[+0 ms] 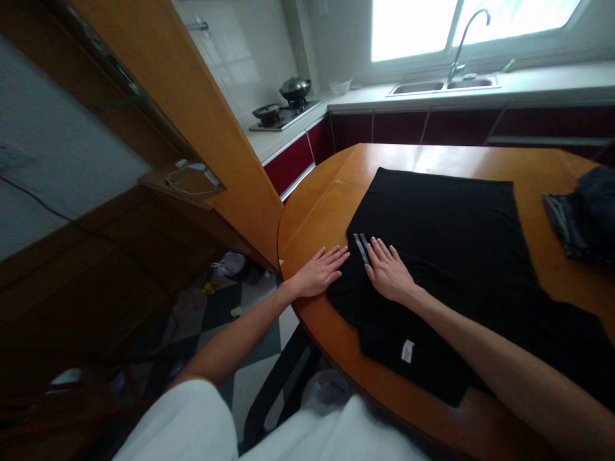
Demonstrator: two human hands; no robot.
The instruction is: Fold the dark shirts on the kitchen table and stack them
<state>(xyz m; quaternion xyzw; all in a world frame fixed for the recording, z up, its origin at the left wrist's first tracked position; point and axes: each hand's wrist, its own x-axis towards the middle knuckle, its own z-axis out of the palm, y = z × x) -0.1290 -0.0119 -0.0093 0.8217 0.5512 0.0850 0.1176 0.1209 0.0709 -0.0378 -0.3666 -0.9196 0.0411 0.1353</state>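
Observation:
A black garment (456, 256) lies spread flat on a round wooden table (327, 198), with a small white label (407, 350) near its near edge and two grey stripes (361, 247) at its left edge. My left hand (321, 271) lies flat and open on the table, its fingertips touching the garment's left edge. My right hand (387, 270) rests flat and open on the garment, just right of the stripes. Neither hand holds anything.
Folded dark clothes (583, 214) sit at the table's right edge. A wooden partition (192, 109) stands left of the table. Behind are a counter with a sink and tap (444, 83), a stove with pots (283, 105), and a checkered floor (230, 320) with litter.

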